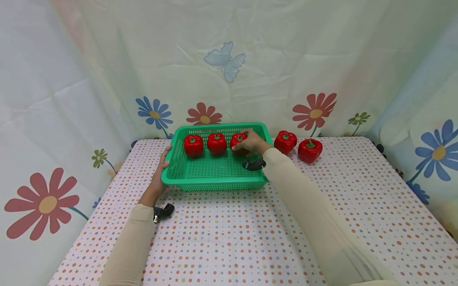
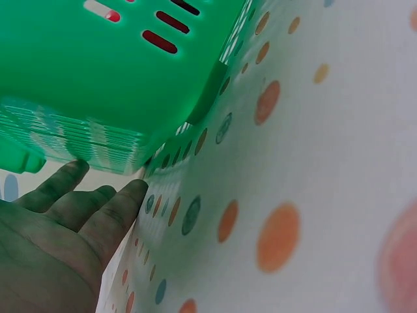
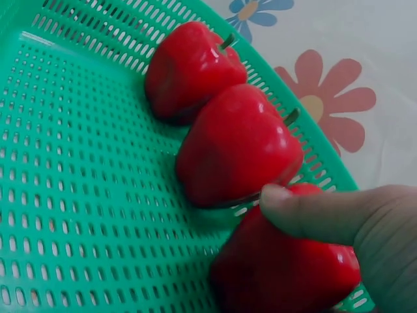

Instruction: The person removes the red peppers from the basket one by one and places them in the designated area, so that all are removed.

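Observation:
A green plastic basket (image 1: 214, 180) with slotted walls sits near the back of the table. Three red bell peppers stand in a row along its far wall: a left one (image 1: 193, 147), a middle one (image 1: 216, 144) and a right one (image 3: 280, 267). My right hand (image 1: 252, 142) grips the right pepper from above, the thumb lying across its side in the right wrist view. My left hand (image 1: 160, 172) rests against the basket's left side with its fingers extended; the left wrist view shows the fingers (image 2: 107, 218) beside the slotted wall.
Two more red bell peppers, a nearer one (image 1: 310, 150) and a farther one (image 1: 285, 142), lie on the table right of the basket. A dotted cloth (image 1: 214, 238) covers the table. A flowered curtain (image 1: 272, 79) hangs close behind the basket.

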The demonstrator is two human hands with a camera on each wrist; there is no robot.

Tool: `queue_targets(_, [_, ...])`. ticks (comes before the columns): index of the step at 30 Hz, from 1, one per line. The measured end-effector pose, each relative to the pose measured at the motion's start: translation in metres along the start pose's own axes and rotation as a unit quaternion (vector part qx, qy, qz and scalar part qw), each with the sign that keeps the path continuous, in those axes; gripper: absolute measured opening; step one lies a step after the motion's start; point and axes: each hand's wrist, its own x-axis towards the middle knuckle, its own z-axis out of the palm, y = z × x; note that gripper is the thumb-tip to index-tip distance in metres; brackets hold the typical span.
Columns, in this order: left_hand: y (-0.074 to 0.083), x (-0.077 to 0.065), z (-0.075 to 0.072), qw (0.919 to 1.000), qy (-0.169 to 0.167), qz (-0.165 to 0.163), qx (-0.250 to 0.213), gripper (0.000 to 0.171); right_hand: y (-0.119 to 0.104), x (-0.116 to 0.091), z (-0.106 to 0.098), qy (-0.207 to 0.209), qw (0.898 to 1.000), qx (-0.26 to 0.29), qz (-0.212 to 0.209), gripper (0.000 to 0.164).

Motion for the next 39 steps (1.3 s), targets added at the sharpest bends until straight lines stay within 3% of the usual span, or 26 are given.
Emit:
queue_targets(17, [0.0009,-0.0002,0.0004,1.0000,0.002,0.000,0.007,0.057,-0.0014,0.0009,-0.0019,-0.074,0.997,0.026,-0.014,0.085])
queue_targets(27, [0.0007,0.0002,0.0000,0.9999,0.003,0.002,0.011,0.057,-0.0009,0.0023,-0.0017,-0.066,0.998,-0.012,-0.007,0.083])
queue_targets(39, [-0.0006,-0.0007,0.0005,0.9999,0.005,0.006,0.011,0.059,-0.0017,0.0011,-0.0010,-0.051,0.998,-0.007,-0.023,0.079])
